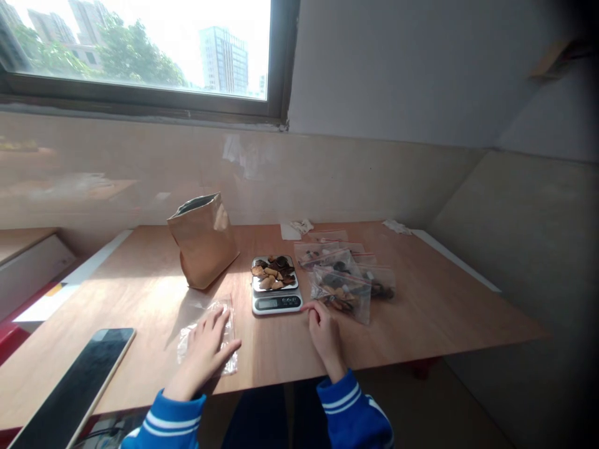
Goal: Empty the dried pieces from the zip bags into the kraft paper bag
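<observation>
A small digital kitchen scale (277, 304) stands mid-table, with dark brown and tan dried slices (274, 274) heaped on its pan. My left hand (208, 343) lies flat, fingers spread, on thin clear plastic bags (229, 365) left of the scale. My right hand (324, 330) rests by the scale's front right corner. Its index finger points at the corner, the thumb stands slightly apart, and nothing shows in its grasp. Just beyond it lie several zip bags (360, 305) with dark and tan dried pieces inside. The scale's display is too small to read.
A brown stand-up pouch (203, 246), open at the top, is upright behind my left hand. At the left front lies a large phone (77, 383). White papers (290, 232) sit at the table's back edge, near the wall. A window is above.
</observation>
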The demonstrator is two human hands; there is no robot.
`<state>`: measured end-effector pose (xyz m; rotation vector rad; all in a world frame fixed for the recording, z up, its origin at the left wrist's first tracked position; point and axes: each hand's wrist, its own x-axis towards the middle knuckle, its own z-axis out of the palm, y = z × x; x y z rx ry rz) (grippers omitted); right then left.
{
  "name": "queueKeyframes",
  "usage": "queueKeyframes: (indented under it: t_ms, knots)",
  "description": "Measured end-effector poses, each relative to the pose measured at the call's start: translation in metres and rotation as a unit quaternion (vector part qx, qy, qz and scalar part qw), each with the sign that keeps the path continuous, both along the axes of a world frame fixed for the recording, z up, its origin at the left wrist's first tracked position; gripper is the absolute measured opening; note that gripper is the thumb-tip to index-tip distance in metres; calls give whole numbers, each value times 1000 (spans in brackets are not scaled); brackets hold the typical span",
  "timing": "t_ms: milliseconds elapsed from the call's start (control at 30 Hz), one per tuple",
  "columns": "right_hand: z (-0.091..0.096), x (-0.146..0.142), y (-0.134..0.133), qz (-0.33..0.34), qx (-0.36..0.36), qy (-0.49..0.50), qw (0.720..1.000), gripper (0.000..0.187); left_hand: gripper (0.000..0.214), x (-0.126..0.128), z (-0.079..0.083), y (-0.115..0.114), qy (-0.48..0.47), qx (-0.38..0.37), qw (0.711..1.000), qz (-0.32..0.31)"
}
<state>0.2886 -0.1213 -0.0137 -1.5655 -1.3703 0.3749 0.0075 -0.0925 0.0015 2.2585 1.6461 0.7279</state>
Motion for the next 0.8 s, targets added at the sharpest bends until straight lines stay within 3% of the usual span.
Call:
queueKeyframes:
  t_ms: [133,267,400,567,800]
  knots:
    - [2,-1,-1,9,-1,4,1000,29,33,10,-5,0,-33,13,999,-9]
    - [7,-13,-4,29,15,41,999,28,37,18,11,1,-125,40,991,-31]
    - [21,-50,-10,97,21,82,992,24,48,34,25,-13,-163,89,981,-46]
    - [52,-90,-8,228,-8,169,959,29,52,52,27,-25,-117,135,980,-84]
    - [76,-90,-6,236,-17,225,945,23,58,54,22,-22,-70,209,969,-107]
